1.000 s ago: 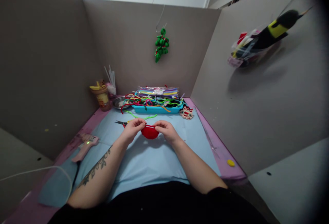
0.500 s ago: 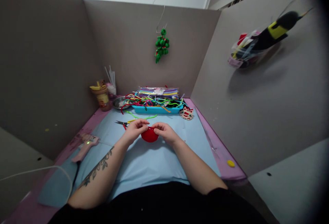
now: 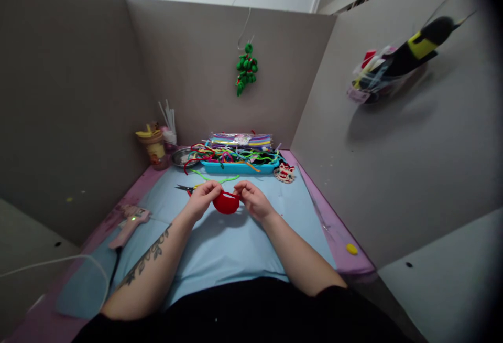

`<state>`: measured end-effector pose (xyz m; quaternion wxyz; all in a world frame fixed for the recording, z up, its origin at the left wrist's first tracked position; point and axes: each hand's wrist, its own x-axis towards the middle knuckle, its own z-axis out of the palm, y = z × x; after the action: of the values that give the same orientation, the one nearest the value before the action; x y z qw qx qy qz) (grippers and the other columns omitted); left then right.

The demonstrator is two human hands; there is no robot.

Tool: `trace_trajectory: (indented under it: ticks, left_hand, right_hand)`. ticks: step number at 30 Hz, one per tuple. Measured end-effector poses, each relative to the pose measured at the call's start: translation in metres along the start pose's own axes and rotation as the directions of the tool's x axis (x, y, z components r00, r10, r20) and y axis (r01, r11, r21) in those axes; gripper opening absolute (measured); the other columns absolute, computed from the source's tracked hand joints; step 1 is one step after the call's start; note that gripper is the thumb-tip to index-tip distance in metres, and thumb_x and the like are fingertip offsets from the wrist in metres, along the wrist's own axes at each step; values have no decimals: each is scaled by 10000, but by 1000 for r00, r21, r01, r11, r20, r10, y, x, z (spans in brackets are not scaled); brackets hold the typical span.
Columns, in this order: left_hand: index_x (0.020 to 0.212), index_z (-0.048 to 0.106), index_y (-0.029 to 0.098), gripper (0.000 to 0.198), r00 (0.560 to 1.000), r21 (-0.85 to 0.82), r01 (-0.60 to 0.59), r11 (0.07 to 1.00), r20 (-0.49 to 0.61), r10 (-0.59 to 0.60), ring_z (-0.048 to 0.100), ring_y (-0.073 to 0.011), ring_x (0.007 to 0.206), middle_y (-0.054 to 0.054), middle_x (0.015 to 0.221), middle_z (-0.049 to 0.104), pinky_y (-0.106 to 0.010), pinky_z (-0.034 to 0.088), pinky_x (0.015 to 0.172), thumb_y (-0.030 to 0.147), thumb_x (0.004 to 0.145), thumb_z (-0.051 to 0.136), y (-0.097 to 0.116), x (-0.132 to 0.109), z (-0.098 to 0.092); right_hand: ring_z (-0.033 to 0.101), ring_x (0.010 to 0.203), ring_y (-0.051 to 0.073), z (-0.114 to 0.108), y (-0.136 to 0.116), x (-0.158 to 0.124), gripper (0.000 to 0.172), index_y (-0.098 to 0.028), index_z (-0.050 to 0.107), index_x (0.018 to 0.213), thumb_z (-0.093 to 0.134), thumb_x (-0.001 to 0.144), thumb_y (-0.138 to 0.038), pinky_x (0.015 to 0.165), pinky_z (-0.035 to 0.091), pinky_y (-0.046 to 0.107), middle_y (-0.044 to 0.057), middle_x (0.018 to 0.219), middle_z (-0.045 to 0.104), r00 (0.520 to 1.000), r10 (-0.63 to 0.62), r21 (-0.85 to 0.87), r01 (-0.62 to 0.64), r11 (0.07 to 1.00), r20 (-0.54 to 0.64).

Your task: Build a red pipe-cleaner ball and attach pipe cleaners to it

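Note:
A red, fuzzy-looking half-round piece (image 3: 226,204) is held up in front of me, curved side down, with a narrow gap along its top edge. My left hand (image 3: 205,196) pinches its upper left corner between thumb and fingers. At the upper right edge, the curled fingers and thumb of my right hand (image 3: 254,200) grip it, though the fingertips are partly hidden. Just beyond my left hand lie dark-bladed cutters (image 3: 184,188), their handles partly covered by the hand. A bright green pipe cleaner (image 3: 229,179) rests behind both hands.
A blue tray (image 3: 239,168) of tangled pipe cleaners stands at the back, beside a metal dish (image 3: 184,158) and a lion-face ornament (image 3: 285,173). A pink glue gun (image 3: 131,223) with a lit green light lies left. Grey panels enclose the table; a yellow disc (image 3: 351,249) sits right.
My right fingers have loosened and shifted along the red piece's right edge. The piece has turned and moved slightly left and up, now showing a gap near its top.

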<state>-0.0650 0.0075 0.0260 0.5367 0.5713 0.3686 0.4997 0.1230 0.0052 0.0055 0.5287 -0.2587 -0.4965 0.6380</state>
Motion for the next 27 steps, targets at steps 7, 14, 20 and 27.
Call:
trace_trajectory:
  ticks: [7,14,20,27]
  left_hand:
    - [735,595,154,365,1000,20,-20,1000,-14,21,441,-92,530,28,598,539,-224,331,529,504,714,697,-2,-1,3]
    - [1007,619,162,549,997,-253,79,964,10,-79,610,-171,722,-53,825,675,-292,460,686,630,720,641,-10,3,0]
    - [895,654,127,425,992,-226,84,970,112,-60,594,-173,743,-81,841,672,-296,455,725,508,716,715,-10,1,1]
    - [758,626,151,350,998,-40,-20,999,-52,18,568,-147,667,-20,700,644,-264,446,655,484,700,719,-8,1,5]
  right_hand:
    - [577,691,150,5,-1,-4,343,-225,668,875,788,636,-440,668,457,284,7,788,662,998,-59,-186,64,980,32]
    - [595,655,153,-1,3,2,391,-215,659,804,841,557,-458,676,475,302,3,744,675,992,-51,9,52,999,-115]
    - [610,669,170,-3,1,3,429,-219,626,782,865,518,-458,709,496,330,10,745,682,987,-18,132,39,990,-160]
    - [587,892,182,-10,9,8,336,-222,626,956,726,685,-393,818,469,318,40,973,653,943,-193,-231,131,964,-271]
